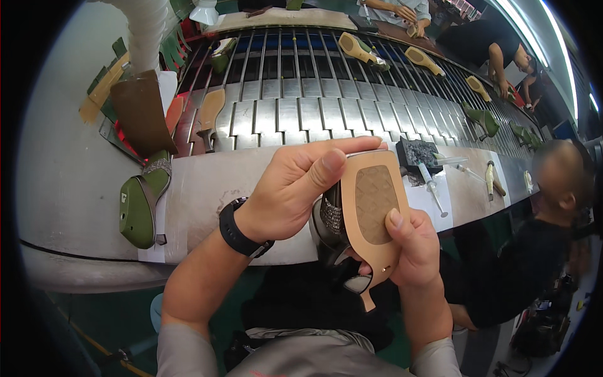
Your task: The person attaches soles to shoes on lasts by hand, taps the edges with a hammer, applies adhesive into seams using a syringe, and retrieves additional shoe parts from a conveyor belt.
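Note:
A dark high-heeled shoe (331,242) with a glittering band is held upright in front of me. Its tan sole (353,217), which has a darker patterned panel, faces me. My left hand (295,188) wraps the upper end, with straight fingers along the top edge and the thumb beside the sole. Lower down, my right hand (416,248) grips the other side, its thumb pressed on the panel and its fingers partly hidden behind. The narrow end of the sole points down toward my lap.
A green heeled shoe (141,207) stands on the bench at left. A slatted conveyor (282,116) carries soles and green shoes. Right of my hands lie syringes (433,188), a black block (417,154) and a hammer (490,181). A person (534,251) sits close at right; others work beyond the conveyor.

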A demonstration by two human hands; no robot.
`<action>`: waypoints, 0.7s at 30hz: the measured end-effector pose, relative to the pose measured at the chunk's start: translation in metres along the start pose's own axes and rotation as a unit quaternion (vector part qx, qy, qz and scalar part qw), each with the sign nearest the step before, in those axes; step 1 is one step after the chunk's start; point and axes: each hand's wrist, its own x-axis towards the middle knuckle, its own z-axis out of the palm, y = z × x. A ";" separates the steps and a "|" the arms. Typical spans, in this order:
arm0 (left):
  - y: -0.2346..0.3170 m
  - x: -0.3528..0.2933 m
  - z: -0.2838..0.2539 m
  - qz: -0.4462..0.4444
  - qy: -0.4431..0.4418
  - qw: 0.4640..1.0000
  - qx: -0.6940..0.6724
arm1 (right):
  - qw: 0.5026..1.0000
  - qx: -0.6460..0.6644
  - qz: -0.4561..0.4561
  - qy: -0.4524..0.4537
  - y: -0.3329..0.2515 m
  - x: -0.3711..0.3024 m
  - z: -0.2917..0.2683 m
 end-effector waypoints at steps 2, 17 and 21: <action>0.002 0.002 -0.002 0.011 -0.014 0.999 0.038 | 1.000 -0.020 -0.003 0.009 -0.005 0.001 0.001; 0.007 -0.025 0.011 0.024 -0.010 0.998 0.050 | 0.992 -0.113 -0.042 0.019 0.004 -0.020 0.014; 0.014 -0.058 0.023 0.061 0.028 0.995 0.072 | 0.965 -0.245 -0.098 -0.014 0.015 -0.042 0.037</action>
